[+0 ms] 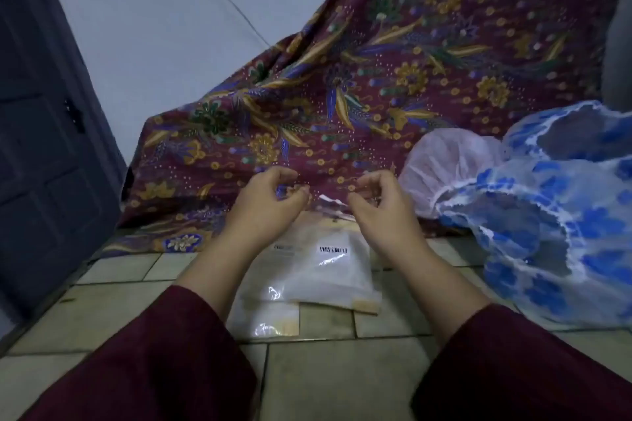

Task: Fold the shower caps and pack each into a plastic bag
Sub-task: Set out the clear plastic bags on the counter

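Nearest the viewer, two dark-red sleeves (143, 366) run fwd over the tiled floor (342, 376). Just past the wrists lie flat plastic bags w/ white caps already inside: one w/ a barcode label (328, 270), a second (263, 318) partly under it, nearer. Beyond them the left hand (270, 205) and right hand (379, 208) sit side by side, fingers curled in; between the two sets of fingertips a thin clear plastic edge (330, 199) glints, so both prob. pinch the mouth of a bag, though the actual contact is too small to confirm. Step in hand, as I judge it: opening or sealing that mouth. To do it well, pinch only one layer per hand, pull apart evenly, keep the film taut so it doesn't cling or tear. Right of the right fingers, close by, a white shower cap (441, 164); further right and larger, blue-flowered caps (554, 215) wait unfolded. Behind the fingers a maroon floral cloth (393, 61) is draped up toward the wall; a dark door (41, 113) stands far left.
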